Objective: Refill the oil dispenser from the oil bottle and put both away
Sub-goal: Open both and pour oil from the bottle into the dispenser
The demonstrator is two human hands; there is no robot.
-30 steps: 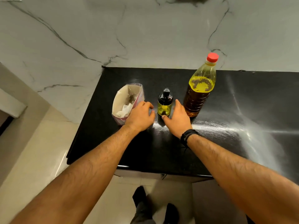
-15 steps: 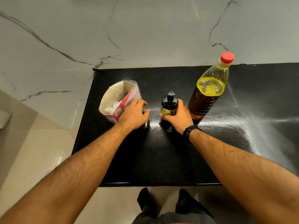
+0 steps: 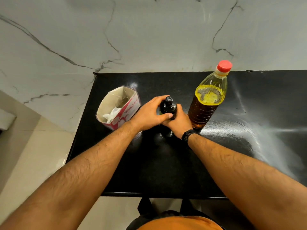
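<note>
A small dark oil dispenser [image 3: 168, 105] with a black cap stands on the black countertop [image 3: 166, 163], near the back. My left hand [image 3: 149, 113] wraps around its upper part, thumb across the front. From the right, my right hand [image 3: 180, 121] grips the lower body; it wears a black wristband. Just right of the hands stands a tall clear oil bottle [image 3: 208, 100] with a red cap, upright and closed, mostly full of yellow oil.
A red and white tissue box [image 3: 119, 108] with its top open sits left of the hands. A white marble wall [image 3: 149, 39] rises behind the counter. The counter's front edge lies close to my body, with pale floor tiles [image 3: 33, 155] to the left.
My left hand left the tissue box side and closed around the dispenser's top. My right hand stayed on the dispenser's body. The camera tilted further down over the counter.
</note>
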